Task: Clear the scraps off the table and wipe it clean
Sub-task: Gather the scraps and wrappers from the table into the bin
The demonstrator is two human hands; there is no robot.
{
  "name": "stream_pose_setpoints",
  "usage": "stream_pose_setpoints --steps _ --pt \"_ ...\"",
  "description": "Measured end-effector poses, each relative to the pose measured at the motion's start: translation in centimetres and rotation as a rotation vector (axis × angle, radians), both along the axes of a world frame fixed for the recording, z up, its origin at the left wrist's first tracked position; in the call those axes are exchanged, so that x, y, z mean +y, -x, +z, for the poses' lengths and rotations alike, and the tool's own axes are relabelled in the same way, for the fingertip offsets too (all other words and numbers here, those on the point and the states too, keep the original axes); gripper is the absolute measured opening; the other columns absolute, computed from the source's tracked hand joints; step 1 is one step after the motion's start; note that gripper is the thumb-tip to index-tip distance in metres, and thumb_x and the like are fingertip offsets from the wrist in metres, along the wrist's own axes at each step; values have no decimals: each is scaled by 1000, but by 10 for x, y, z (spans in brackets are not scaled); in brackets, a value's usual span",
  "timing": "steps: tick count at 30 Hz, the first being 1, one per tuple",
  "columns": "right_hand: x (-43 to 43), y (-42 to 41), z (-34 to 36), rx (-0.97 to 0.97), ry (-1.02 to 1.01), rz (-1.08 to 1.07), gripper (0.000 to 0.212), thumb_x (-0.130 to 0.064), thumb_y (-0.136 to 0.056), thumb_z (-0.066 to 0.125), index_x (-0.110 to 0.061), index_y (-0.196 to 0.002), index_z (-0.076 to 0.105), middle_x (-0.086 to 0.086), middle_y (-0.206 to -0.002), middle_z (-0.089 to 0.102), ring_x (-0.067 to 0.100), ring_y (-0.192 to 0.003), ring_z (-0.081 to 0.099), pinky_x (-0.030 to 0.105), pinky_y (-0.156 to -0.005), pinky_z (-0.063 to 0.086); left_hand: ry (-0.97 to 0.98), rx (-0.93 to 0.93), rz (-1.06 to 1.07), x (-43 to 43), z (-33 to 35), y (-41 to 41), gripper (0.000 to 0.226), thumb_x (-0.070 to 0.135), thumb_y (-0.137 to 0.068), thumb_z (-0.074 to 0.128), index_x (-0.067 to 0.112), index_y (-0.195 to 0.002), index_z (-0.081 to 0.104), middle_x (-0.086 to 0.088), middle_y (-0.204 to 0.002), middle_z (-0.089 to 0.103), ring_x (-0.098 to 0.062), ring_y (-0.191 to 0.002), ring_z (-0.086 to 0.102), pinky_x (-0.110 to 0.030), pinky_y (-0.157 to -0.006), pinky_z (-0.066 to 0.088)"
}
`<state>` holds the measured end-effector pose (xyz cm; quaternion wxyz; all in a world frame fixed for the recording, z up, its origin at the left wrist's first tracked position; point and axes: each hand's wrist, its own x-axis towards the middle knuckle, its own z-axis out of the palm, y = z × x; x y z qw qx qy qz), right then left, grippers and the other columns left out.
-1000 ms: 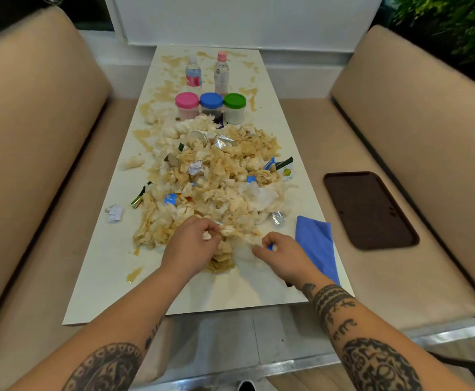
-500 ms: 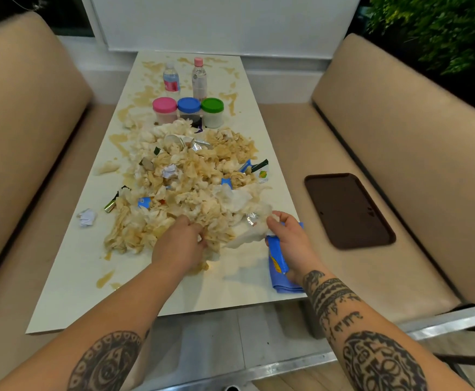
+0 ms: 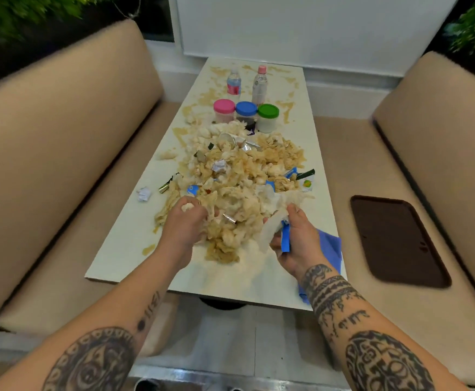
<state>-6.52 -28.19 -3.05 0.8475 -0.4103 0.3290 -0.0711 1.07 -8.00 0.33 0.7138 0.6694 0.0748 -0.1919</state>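
- Gripping a clump of pale scrap at the near left edge of the heap, the left hand (image 3: 187, 221) has its fingers curled into the mess.
- Over on the other side, the right hand (image 3: 295, 235) pinches a limp white tissue (image 3: 270, 232) together with a small blue wrapper strip (image 3: 285, 238), lifted just off the long white rectangular table (image 3: 123, 249).
- That big heap of crumpled, brown-stained tissue and wrapper scraps (image 3: 239, 179) sprawls across the middle of the table, touching both hands.
- Blue folded cloth (image 3: 329, 249) lies at the table's near right edge, partly hidden under the right wrist.
- One small crumpled white paper ball (image 3: 144, 193) sits apart to the left of the heap.
- Beyond the heap: three jars in a row with pink lid (image 3: 224, 106), blue lid (image 3: 246, 108) and green lid (image 3: 268, 110), two clear plastic bottles (image 3: 259, 83) behind them.
- Brown smears (image 3: 149, 248) stain the tabletop near and far.
- Dark brown rectangular tray (image 3: 397, 241) rests on the beige bench seat (image 3: 352, 170) to the right.
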Motion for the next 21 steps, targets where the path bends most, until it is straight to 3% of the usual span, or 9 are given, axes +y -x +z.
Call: stream_pose_setpoints --steps 2,3,5,7,9,11,14,19,21 --pt "23 -19 5 -7 -28 23 43 -44 -103 52 -36 -144 50 -4 -144 54 21 -119 59 41 -97 53 39 4 48 21 3 2 22 2 -89 47 20 -101 53 -1 -83 73 -11 -59 50 -27 -50 29" --pt "36 -28 8 -11 -38 51 44 -45 -102 52 -35 -145 49 -6 -142 54 19 -120 58 42 -105 48 46 3 64 32 3 3 29 4 -90 46 21 -110 56 1 -81 72 -11 -63 53 -28 -52 28" --pt "65 -40 17 -27 -48 131 43 -46 -101 52 -34 -143 49 -6 -126 63 16 -104 65 41 -97 54 60 1 95 55 -1 1 40 7 -92 42 30 -119 61 1 -79 68 -10 -68 58 -29 -54 28" --pt "96 -51 22 -39 -56 217 37 -47 -102 50 -34 -137 49 -7 -91 67 12 -73 66 33 -69 57 106 7 146 80 -6 -3 37 11 -96 41 32 -116 64 2 -75 64 -11 -70 58 -30 -57 32" --pt "129 -62 24 -26 -21 293 33 -47 -102 50 -25 -127 53 -4 -71 63 12 -54 59 27 -48 49 189 19 209 107 -11 -6 29 12 -99 43 27 -110 66 1 -71 64 -16 -74 59 -33 -66 40" --pt "167 -73 21 -2 16 380 33 -46 -101 53 -21 -123 58 2 -79 63 16 -58 59 27 -49 48 278 39 276 137 -18 -8 21 10 -101 47 21 -104 65 1 -69 66 -23 -83 64 -38 -78 47" --pt "232 -84 11 64 37 513 27 -33 -99 57 -20 -123 57 7 -94 61 21 -69 60 35 -68 44 333 54 380 196 -34 -4 10 9 -101 56 14 -102 65 -4 -83 70 -28 -92 71 -46 -89 54" --pt "360 -98 -23 120 184 794 16 -16 -95 52 -18 -111 57 6 -87 58 22 -68 56 30 -56 47 296 93 585 310 -81 18 9 5 -98 61 14 -100 61 -9 -92 69 -24 -74 71 -39 -74 60" --pt "411 -96 -44 138 262 903 18 -13 -97 54 -18 -113 59 8 -92 61 22 -72 60 31 -59 49 272 140 685 357 -108 34 10 6 -99 61 15 -101 60 -9 -94 68 -22 -71 71 -36 -68 60"
